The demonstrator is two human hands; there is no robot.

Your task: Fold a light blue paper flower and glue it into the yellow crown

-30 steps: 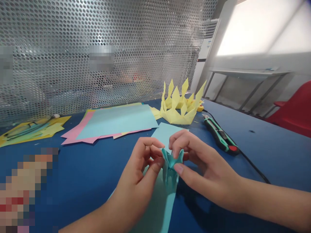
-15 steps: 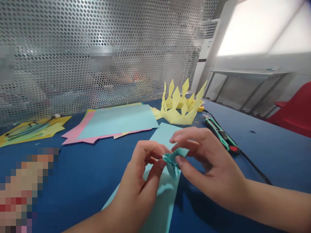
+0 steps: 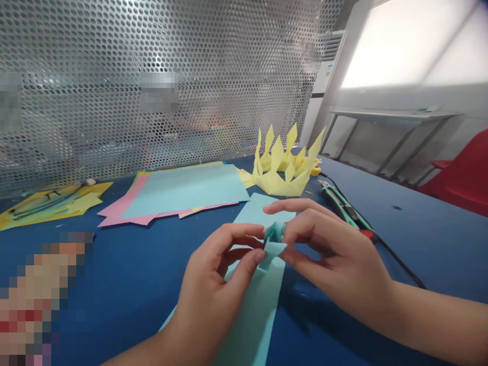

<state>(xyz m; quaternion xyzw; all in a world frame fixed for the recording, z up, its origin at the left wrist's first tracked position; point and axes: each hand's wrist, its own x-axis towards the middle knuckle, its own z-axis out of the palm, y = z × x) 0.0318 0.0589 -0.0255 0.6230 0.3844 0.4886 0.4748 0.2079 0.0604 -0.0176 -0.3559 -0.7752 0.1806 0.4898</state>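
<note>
Between my two hands is a small folded piece of light-blue paper (image 3: 273, 246), its upper part opened into a hollow. My left hand (image 3: 221, 269) pinches its left side with thumb and fingers. On the other side, my right hand (image 3: 331, 249) grips it with thumb and bent fingers, the index finger stretched out above. Underneath lies a long light-blue paper strip (image 3: 251, 325) on the blue table (image 3: 125, 300), partly covered by my hands. A yellow paper crown (image 3: 282, 178) stands upright just beyond my right hand.
A green-and-black utility knife (image 3: 345, 206) and a black cord (image 3: 400, 267) lie at the right. Stacked blue, pink and yellow sheets (image 3: 186, 188) rest at the back, near a perforated metal screen (image 3: 213, 61). Yellow paper scraps (image 3: 87, 202) lie far left. A red chair (image 3: 457, 178) stands right.
The folded blue paper has been turned, so its hollow now faces up. My right index finger has straightened out to the left; both hands still hold the paper.
</note>
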